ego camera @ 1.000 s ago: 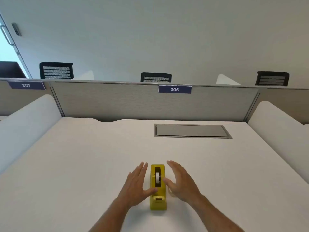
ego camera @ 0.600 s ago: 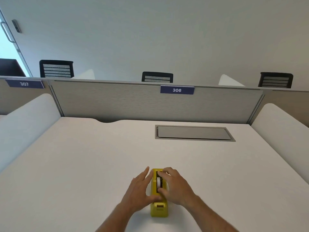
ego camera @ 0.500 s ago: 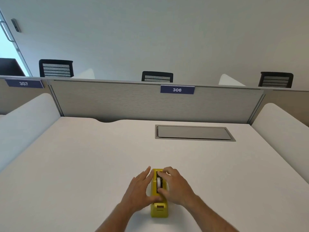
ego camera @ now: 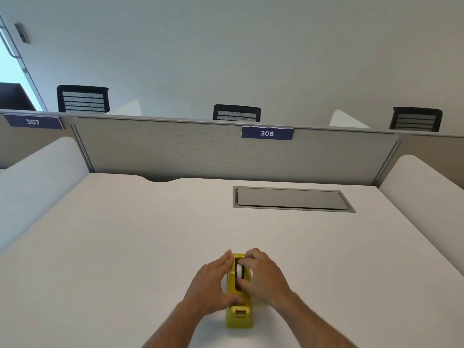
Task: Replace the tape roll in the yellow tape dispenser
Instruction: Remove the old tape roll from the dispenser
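- Fingers [ego camera: 223,262] of the left hand [ego camera: 211,287] lie flat and open against the left side of the yellow tape dispenser [ego camera: 238,317], thumb across its top.
- Right hand [ego camera: 266,277] curls its fingers [ego camera: 247,254] closed on the tape roll [ego camera: 241,271], pinched from front and back; most of the roll is hidden in its slot.
- Beyond the fingers the white counter [ego camera: 125,247] carries a grey cable hatch [ego camera: 288,199].
- Further back stands a partition [ego camera: 200,149] labelled 306; chair backs behind it are cut off.

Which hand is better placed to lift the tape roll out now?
The right hand: its fingers already pinch the tape roll inside the yellow tape dispenser. The left hand rests flat against its side, steadying it.
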